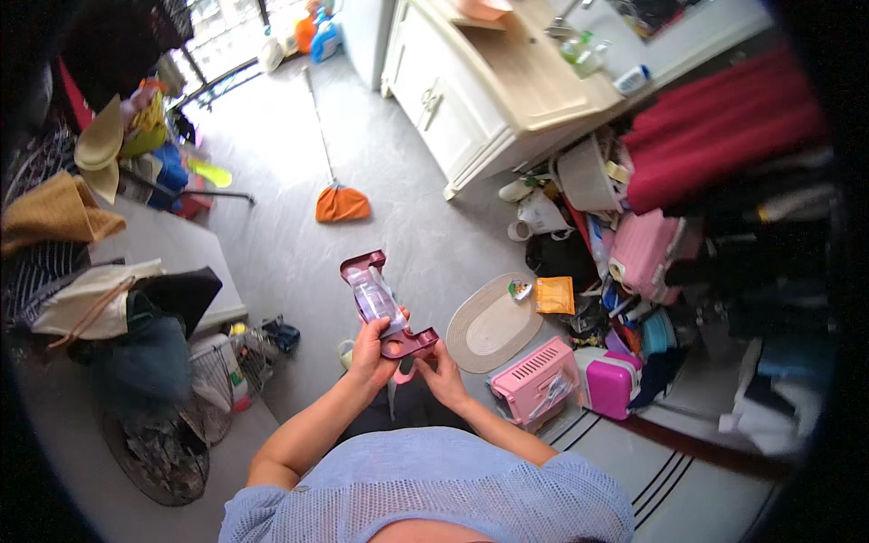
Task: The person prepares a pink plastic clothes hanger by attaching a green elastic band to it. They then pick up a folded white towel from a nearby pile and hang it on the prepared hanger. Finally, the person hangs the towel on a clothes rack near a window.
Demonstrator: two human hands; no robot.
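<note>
Over the smooth grey floor [272, 204], in front of the person's blue knitted top [425, 466], a long maroon plastic holder with a round hole [420, 342] is slanting away, and a clear crinkled plastic packet [371, 294] is lying along its middle. The left hand [367, 355] is wrapping its grip around both, the thumb pressing down on the packet. Over at the near end, the right hand [444, 373] is touching the holder's edge with its fingertips; whether that grip is pinching, I cannot tell. Beyond them, a flared orange broom head [343, 204] is resting on the floor, while an oval beige woven mat [489, 330] is lying to the right, just beside a slotted pink plastic basket [538, 373].
</note>
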